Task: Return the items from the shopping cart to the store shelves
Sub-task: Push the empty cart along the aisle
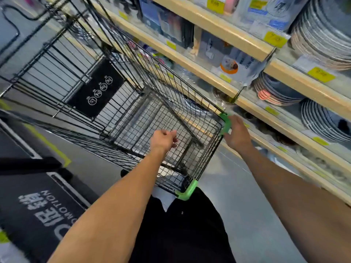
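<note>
My L hand [164, 139] is curled into a loose fist over the cart [121, 103], gripping nothing I can see; R hand [236, 132] rests fingers-spread on the green corner [225, 123] at the cart's near-right rim, touching it, not wrapped round. Cart's wire basket looks bare inside, black sign panel [96, 88] further in, and it sits just beside the shelves [252, 47] on my right, stacked w/ plates [322, 33] and boxed goods.
</note>
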